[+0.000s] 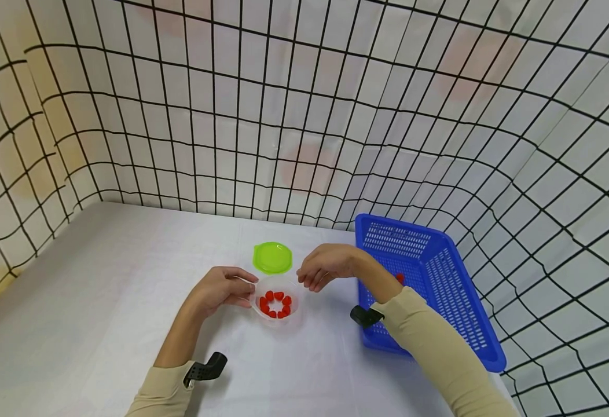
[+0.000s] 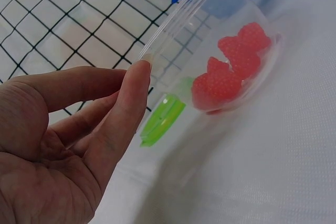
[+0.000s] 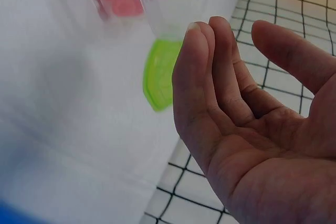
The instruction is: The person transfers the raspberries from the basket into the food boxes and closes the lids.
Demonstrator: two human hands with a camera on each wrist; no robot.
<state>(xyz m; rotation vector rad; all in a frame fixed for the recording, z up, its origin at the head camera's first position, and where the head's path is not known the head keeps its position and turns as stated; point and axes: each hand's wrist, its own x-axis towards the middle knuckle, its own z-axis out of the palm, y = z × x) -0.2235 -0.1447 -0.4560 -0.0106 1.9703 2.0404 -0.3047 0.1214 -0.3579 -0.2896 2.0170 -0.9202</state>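
Note:
A clear round plastic container [image 1: 278, 282] holds several red raspberries [image 1: 279, 295] arranged in a ring on its bottom. My left hand [image 1: 223, 288] pinches the container's left rim between thumb and fingers, as the left wrist view [image 2: 79, 114] also shows. On the opposite side, my right hand [image 1: 327, 267] hovers beside the right rim. Its fingers bend loosely with the thumb apart, and the right wrist view shows nothing in this hand [image 3: 247, 108]. A green lid [image 1: 272, 258] lies flat on the table just behind the container.
To the right stands a blue perforated basket [image 1: 455, 284], with a small red piece [image 1: 400, 278] inside, partly behind the right forearm. Black wire mesh [image 1: 263, 116] backed by white cloth rises behind the white-covered table [image 1: 101, 301] and along both sides.

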